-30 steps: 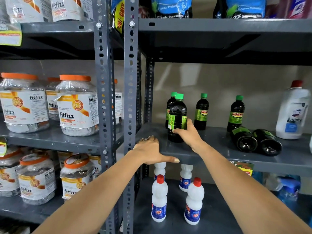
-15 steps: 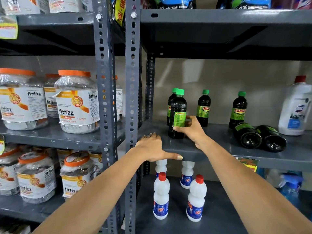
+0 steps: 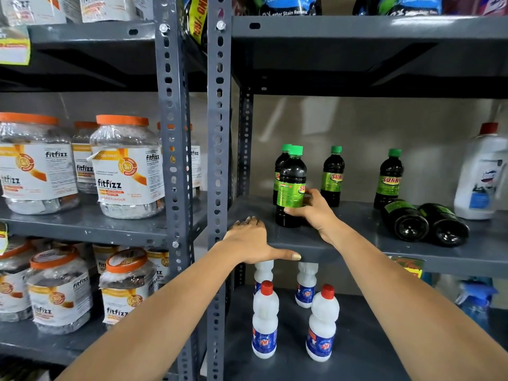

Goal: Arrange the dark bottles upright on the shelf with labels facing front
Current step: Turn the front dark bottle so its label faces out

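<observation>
My right hand point(image 3: 310, 211) grips an upright dark bottle point(image 3: 290, 185) with a green cap, near the left end of the grey shelf point(image 3: 343, 243). Its green label is turned partly sideways, the brand name showing at its right edge. A second dark bottle point(image 3: 279, 171) stands right behind it. Two more upright ones point(image 3: 332, 176) point(image 3: 389, 178) face front further right. Two dark bottles point(image 3: 404, 220) point(image 3: 444, 225) lie on their sides with bases towards me. My left hand point(image 3: 254, 240) rests flat on the shelf's front edge, thumb out along the lip.
A large white jug with a red cap point(image 3: 481, 174) stands at the shelf's right end. White bottles with red caps point(image 3: 265, 320) stand on the shelf below. Orange-lidded jars point(image 3: 126, 166) fill the left rack, behind grey perforated uprights point(image 3: 218, 160).
The bottle in my right hand has been rotated, so more of its green label and the brand name's edge now show. My left hand stays on the shelf edge.
</observation>
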### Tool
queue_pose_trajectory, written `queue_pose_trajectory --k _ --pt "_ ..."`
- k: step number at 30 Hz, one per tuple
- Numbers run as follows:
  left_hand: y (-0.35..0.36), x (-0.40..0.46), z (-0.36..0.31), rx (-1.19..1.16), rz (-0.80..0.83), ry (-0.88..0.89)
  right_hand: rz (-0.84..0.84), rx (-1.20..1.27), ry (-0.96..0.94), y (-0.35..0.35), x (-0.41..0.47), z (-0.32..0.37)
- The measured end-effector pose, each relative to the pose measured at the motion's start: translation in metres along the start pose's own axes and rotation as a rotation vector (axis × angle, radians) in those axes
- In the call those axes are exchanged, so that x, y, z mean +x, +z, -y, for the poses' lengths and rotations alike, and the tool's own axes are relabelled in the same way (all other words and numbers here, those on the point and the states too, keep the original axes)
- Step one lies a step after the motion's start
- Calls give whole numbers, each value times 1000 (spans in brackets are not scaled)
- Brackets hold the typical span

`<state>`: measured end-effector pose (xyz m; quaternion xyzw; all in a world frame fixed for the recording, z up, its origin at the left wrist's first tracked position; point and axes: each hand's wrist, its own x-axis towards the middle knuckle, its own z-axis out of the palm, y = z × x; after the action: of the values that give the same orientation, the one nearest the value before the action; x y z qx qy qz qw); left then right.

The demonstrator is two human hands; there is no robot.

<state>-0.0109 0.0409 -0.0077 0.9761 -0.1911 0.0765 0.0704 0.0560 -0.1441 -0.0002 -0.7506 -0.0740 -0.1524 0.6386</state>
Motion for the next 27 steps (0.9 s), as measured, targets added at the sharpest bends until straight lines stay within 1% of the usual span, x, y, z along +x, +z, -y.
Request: queue_pose_trajectory --k 2,6,10,16,22,27 --pt "2 2 2 -4 -4 -4 -31 -36 -15 1 -1 0" --pt "6 6 4 3 -8 -11 16 76 36 -1 4 0" --pt "8 8 5 7 -19 -3 -22 -11 2 -1 3 -1" --pt "10 11 6 15 -35 -19 -16 -14 6 -2 7 -6" --pt "8 8 5 36 -38 -29 -49 -155 -67 0 4 -7" --pt "9 8 5 20 -59 -3 -61 -215 -60 0 -1 -3"
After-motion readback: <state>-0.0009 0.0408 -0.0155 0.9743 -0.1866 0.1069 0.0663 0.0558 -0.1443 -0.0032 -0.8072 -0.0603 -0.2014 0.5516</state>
